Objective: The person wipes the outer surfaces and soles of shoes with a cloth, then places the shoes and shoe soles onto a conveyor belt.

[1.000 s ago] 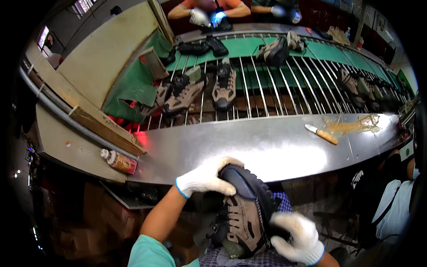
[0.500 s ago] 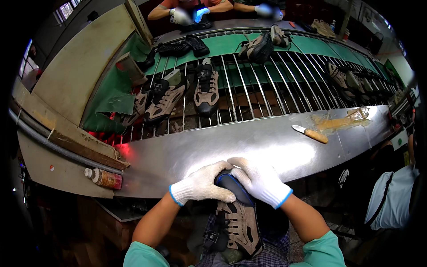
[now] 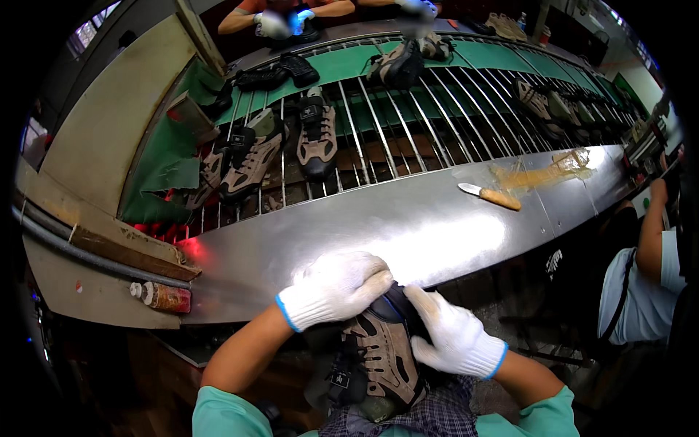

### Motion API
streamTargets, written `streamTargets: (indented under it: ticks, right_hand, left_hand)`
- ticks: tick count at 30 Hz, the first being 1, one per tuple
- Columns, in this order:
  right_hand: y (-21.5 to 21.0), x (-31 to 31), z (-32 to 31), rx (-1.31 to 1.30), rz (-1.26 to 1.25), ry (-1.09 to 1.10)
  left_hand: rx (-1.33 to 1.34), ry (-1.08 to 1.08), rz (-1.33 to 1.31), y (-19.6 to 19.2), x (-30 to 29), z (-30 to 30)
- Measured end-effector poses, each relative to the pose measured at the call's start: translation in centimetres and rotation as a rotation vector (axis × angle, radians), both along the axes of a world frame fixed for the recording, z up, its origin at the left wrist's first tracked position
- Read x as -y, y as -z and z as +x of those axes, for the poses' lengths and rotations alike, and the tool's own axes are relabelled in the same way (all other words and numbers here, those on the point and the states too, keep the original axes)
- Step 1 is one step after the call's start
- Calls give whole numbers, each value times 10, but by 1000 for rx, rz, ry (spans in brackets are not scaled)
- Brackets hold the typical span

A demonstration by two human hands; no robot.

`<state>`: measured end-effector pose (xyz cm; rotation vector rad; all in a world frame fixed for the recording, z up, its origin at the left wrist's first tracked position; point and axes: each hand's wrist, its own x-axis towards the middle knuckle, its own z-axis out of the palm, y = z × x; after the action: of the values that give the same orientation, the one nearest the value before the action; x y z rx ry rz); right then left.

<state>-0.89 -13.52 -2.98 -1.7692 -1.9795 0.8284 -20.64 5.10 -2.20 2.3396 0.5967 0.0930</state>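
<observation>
One brown-and-black shoe (image 3: 389, 364) is the main thing in the head view, held toe-up just off the near edge of the metal bench (image 3: 320, 244), over a plaid apron (image 3: 440, 411). The left hand (image 3: 338, 288), in a white glove, has its fingers bunched close against the toe; can't tell if they're pinching anything. The right hand (image 3: 455, 331), gloved too, grips the shoe's other side, thumb low on it and fingers along the sole edge, some hidden behind.

As for containers: the shoe has a grey-green form (image 3: 377, 409) showing at its opening. There's also a red-and-yellow bottle (image 3: 169, 297) with a white top on the left-hand board (image 3: 87, 280), but no idea what's inside. Way across, a small clear bottle (image 3: 522, 20) is too tiny to read a fill level.

Beyond the bench, more shoes sit on a rack of metal rods (image 3: 386, 138), and a wood-handled knife (image 3: 501, 199) lies on the bench.
</observation>
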Motion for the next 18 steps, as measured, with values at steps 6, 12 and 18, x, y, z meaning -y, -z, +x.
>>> streamTargets:
  ticks: [6,12,18]
  right_hand:
    - [63,-54,7,-328,215,136]
    - [13,-55,-8,-267,-14,101]
    - [-14,-23,-8,-45,-7,-51]
  left_hand:
    - [-55,-114,102,1,6,11]
    - [-14,-244,153,6,10,3]
    - [33,-253,177,15,13,4]
